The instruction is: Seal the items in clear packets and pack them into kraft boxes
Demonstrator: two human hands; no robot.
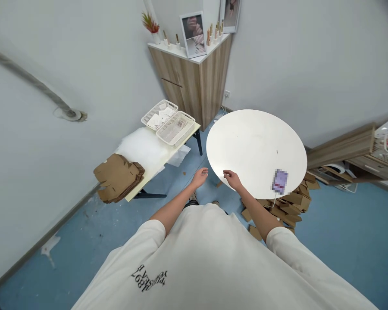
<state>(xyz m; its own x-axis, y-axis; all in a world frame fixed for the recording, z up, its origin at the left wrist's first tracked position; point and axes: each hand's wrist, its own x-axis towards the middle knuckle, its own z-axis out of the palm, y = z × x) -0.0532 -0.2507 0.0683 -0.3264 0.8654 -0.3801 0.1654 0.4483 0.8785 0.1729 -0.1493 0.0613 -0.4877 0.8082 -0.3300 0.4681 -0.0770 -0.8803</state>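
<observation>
Head view: the round white counter (252,146), nearest to the hands, stands ahead and to the right; it looks stiff, smooth and probably heavy, so its rim seems the place to take hold. The right hand (233,179) is over its near-left edge, loosely curled around nothing; whether it touches, I cannot tell. The left hand (199,177) is near the rim, relaxed and empty. On the counter lies a purple item (280,181), pixelated past recognition, likely light and best taken by its sides. Below, the counter hides part of a cardboard pile (299,200). Farther left, flattened boxes (116,178) look light and foldable; the front basket (185,134) holds contents too small to identify.
</observation>
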